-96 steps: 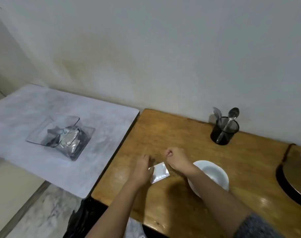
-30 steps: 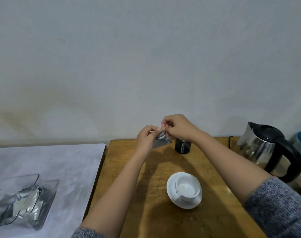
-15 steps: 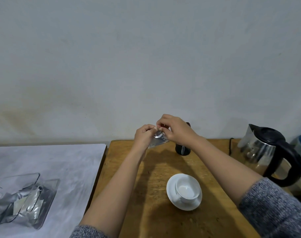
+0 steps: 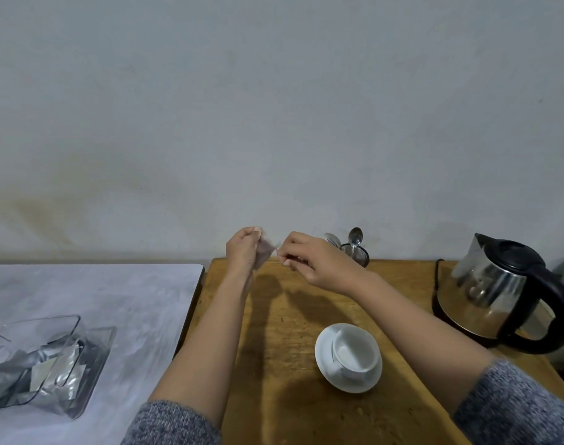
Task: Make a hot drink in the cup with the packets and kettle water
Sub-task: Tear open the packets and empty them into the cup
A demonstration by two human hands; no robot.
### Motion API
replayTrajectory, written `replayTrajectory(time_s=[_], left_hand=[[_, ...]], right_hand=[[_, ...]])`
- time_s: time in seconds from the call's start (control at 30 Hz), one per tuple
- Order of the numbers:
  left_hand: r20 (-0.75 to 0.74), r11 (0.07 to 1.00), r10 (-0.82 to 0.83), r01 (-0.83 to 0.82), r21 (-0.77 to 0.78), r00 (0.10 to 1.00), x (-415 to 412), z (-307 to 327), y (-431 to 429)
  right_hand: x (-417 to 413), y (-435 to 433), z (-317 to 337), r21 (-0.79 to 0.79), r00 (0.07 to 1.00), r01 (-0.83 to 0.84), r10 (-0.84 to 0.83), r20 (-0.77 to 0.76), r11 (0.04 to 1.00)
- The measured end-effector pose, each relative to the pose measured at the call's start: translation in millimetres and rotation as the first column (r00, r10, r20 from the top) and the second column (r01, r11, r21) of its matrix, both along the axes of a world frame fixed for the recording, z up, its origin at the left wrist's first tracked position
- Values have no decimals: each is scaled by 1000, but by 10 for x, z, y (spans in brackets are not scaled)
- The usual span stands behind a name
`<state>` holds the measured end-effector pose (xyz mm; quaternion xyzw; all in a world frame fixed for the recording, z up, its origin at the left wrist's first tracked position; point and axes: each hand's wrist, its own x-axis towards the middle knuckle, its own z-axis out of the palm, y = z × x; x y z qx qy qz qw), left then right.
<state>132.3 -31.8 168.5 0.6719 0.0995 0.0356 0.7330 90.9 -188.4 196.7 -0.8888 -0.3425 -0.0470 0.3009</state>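
Our left hand (image 4: 243, 252) was raised above the far edge of the wooden table (image 4: 287, 335), fingers pressed together in a pinch on a small packet (image 4: 265, 251). Our right hand (image 4: 309, 260) sat just beside it, thumb and fingertips pinched on the packet's right edge; motion blur hid whether a strip had come away. Both hands were well above the table surface and cast shadows on the wood.

The white cup (image 4: 355, 351) stood upright on a white saucer (image 4: 322, 354) near the table's middle, below and to the right of the hands. We saw only white inside it and could not tell whether it held anything.

On the pale surface (image 4: 113, 300) to the left, a clear plastic tray (image 4: 94, 364) held several silvery packets (image 4: 59, 370) lying in a loose heap.

Behind our right hand, a dark mesh holder (image 4: 359, 254) stood at the wall with two spoons (image 4: 355, 236) upright in it; the hand partly covered it. At the right edge of the table stood the steel kettle (image 4: 496, 284) with its black lid shut and black handle toward us.
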Motion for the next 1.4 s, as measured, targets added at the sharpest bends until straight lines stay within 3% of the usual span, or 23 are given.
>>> replayTrajectory(time_s=[0.23, 0.37, 0.47, 0.6, 0.8, 1.0, 1.17, 1.23, 1.4], left_hand=[[14, 965, 121, -115, -237, 993, 80, -36, 271], [126, 966, 79, -45, -254, 989, 105, -82, 485], [114, 980, 61, -37, -198, 992, 101, -220, 624], [72, 990, 44, -34, -137, 996, -80, -471, 764], [-40, 991, 92, -95, -97, 995, -423, -817, 979], [-96, 991, 98, -106, -80, 991, -581, -1021, 1112], [-104, 998, 31, -37, -59, 994, -565, -1029, 959], [-105, 999, -7, 2, -47, 994, -537, -1002, 825], [-152, 996, -88, 83, -44, 984, -502, -861, 305]], right_hand=[[-150, 44, -160, 49, 993, -81, 85, -83, 995], [-199, 80, -415, 131, 959, 100, -60, -278, 986], [-195, 145, -756, 216, 829, 343, -186, -528, 914], [-312, 359, -1349, 163, 548, 554, -210, -810, 817], [-524, 631, -2057, -108, 305, 641, -381, -873, 760], [-602, 788, -2096, -244, 291, 591, -485, -824, 769], [-633, 807, -2015, -270, 441, 513, -520, -731, 815], [-638, 767, -1970, -161, 482, 548, -467, -742, 821], [-637, 597, -1614, 319, 447, 637, 0, -894, 702]])
